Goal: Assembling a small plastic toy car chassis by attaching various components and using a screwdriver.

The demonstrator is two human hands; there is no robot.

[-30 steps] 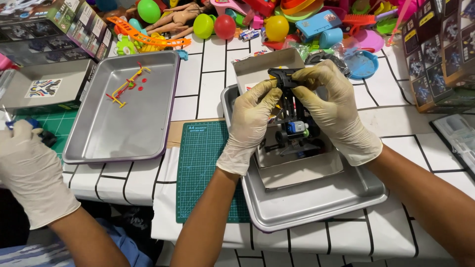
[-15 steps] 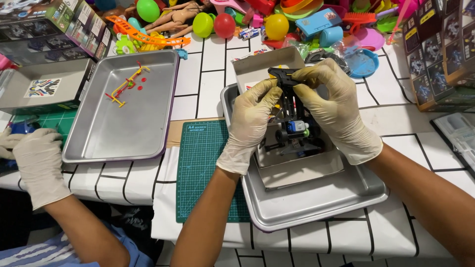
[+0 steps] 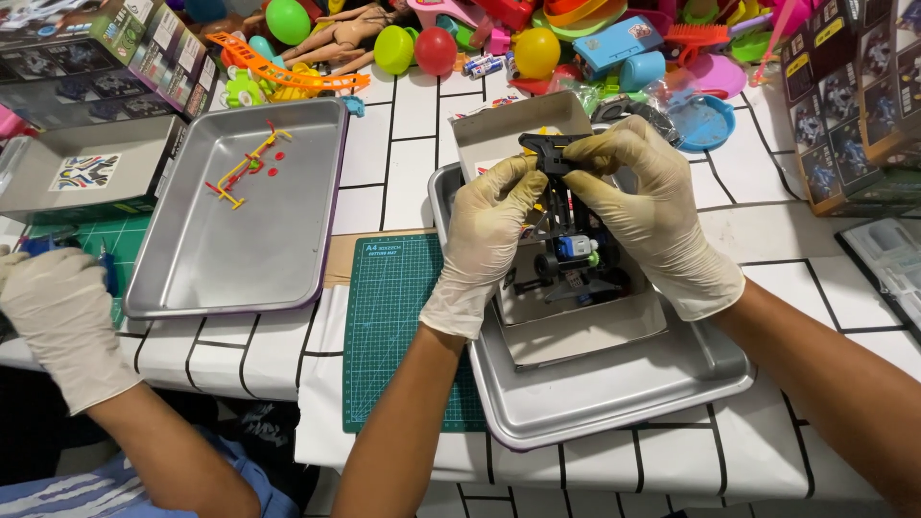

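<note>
A green mat (image 3: 393,326) is lying nearest, at the table's front edge, just left of a steel tray (image 3: 614,403). A shallow grey box (image 3: 585,326) is sitting inside that tray, its lid flap standing up at the far side. Above the box, the left hand (image 3: 484,240) and the right hand (image 3: 652,216), both in pale gloves, are meeting close together, their fingertips pinching a black part (image 3: 552,152) at the top of a small black chassis (image 3: 566,259), which is standing in the box between the palms. A blue piece is showing low on the chassis.

At the near left, another person's gloved hand (image 3: 58,317) is resting by a blue tool; whether it is gripping it cannot be told.

Farther left, a second tray (image 3: 192,259) is holding red and yellow sprue bits (image 3: 245,173). Beyond it, cardboard boxes (image 3: 96,58) are standing, and along the far edge coloured toys (image 3: 528,43) are lying in a heap.
</note>
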